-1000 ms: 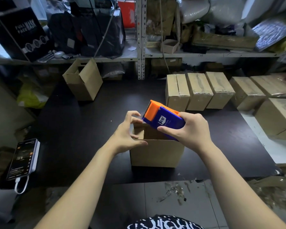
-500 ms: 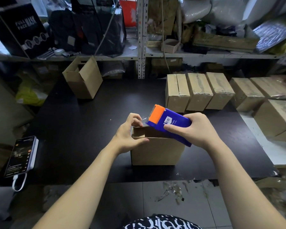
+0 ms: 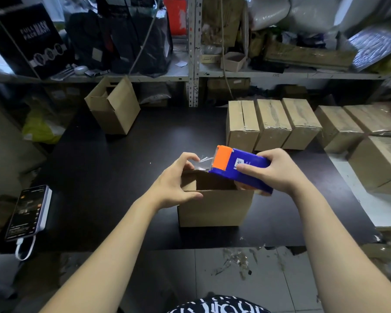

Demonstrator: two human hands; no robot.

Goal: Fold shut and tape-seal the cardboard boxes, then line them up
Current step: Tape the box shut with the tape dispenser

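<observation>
Mid-frame, the right hand grips the blue tape dispenser; the left hand pinches its clear tape end above the open box.

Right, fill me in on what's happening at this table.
A person is taping up cardboard boxes. The right hand holds a blue and orange tape dispenser above the open box in front, while the left hand catches the clear tape end at its mouth. That box's top is not yet folded shut. Taped boxes stand in a row at the back right, and another unsealed box waits at the back left.
</observation>
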